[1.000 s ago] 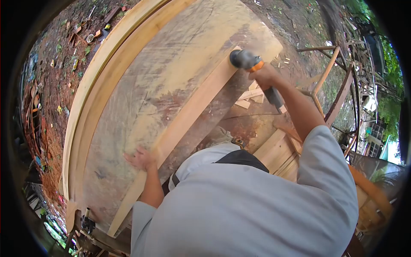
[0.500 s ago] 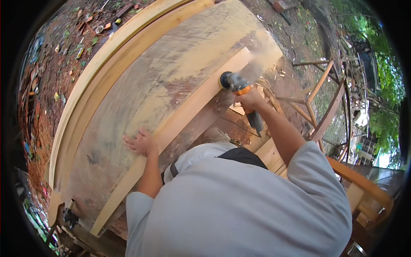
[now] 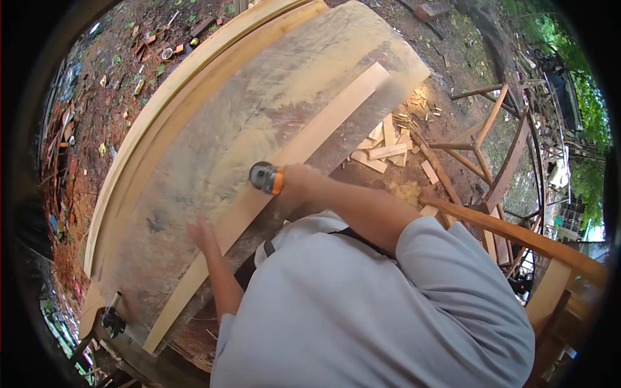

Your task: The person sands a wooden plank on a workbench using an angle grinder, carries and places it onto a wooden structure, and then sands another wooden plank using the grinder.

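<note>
here, the right hand (image 3: pixel 301 183) wraps its fingers round a power tool (image 3: pixel 267 178) over the plank (image 3: pixel 336 119); the left hand (image 3: pixel 204 236) is blurred, its fingers' spread unclear.

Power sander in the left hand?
No, the right hand grips the power sander over the wooden board, and the left hand is apart from it.

A loose, light-grey cloth T-shirt (image 3: pixel 362 310) covers the torso — plain, matte and softly creased. Its wide, short right sleeve (image 3: pixel 456 268) gathers into deep folds, while only a sliver of the matching left sleeve (image 3: pixel 224 328) shows. A pale, whitish cloth garment (image 3: pixel 294 234) peeks out beyond the hem, marked by a narrow dark strip (image 3: pixel 269 247) — its material unclear. The left hand (image 3: pixel 204 237) and right hand (image 3: pixel 300 185) are bare.
</note>
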The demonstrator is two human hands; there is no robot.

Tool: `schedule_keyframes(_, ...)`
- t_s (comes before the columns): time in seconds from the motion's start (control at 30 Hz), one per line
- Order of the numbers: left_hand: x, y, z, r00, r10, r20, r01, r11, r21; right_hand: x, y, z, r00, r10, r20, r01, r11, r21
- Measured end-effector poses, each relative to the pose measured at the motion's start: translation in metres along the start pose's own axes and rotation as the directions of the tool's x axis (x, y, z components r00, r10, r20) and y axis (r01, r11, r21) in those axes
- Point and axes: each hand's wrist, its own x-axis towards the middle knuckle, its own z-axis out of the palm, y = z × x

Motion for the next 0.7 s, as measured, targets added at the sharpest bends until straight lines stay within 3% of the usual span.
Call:
schedule_keyframes(0.03,0.017,-0.046,-0.009,0.982,0.132,0.136,-0.162,0.957,0.24,-0.002,0.011,-0.016,1.0,0.008,-0.011,-0.008,0.999,0.033)
schedule_keyframes(0.1,0.005,-0.087,0.006,1.0,0.019,0.02,-0.028,0.674,0.738,0.012,0.054,-0.037,0.998,0.058,0.009,-0.059,0.992,0.115)
schedule_keyframes(0.17,-0.041,-0.06,0.019,0.981,-0.017,0.193,-0.134,0.66,0.739,0.004,0.087,-0.073,0.988,0.125,-0.095,-0.11,0.984,0.143)
schedule_keyframes(0.23,-0.079,-0.047,0.044,0.994,0.026,0.104,-0.089,0.737,0.67,0.013,0.132,-0.107,0.969,0.238,-0.066,-0.21,0.935,0.286)
schedule_keyframes(0.3,-0.089,-0.031,0.051,0.999,0.054,0.006,-0.047,0.801,0.598,0.032,0.188,-0.13,0.958,0.179,-0.222,-0.103,0.944,0.315)
schedule_keyframes(0.37,-0.09,-0.004,0.053,0.978,-0.112,0.174,-0.042,0.715,0.698,0.067,0.253,-0.151,0.941,0.238,-0.24,-0.135,0.915,0.379)
schedule_keyframes(0.53,-0.093,0.013,0.051,0.966,-0.137,0.219,-0.067,0.688,0.722,0.092,0.317,-0.216,0.923,0.116,-0.368,0.063,0.895,0.441)
schedule_keyframes(0.63,-0.09,0.008,0.053,0.97,-0.07,0.234,-0.13,0.664,0.737,0.072,0.315,-0.253,0.918,0.222,-0.327,-0.048,0.884,0.465)
schedule_keyframes(0.7,-0.089,-0.002,0.055,0.973,-0.036,0.23,-0.156,0.634,0.758,0.083,0.349,-0.261,0.817,0.437,-0.376,-0.134,0.778,0.613)
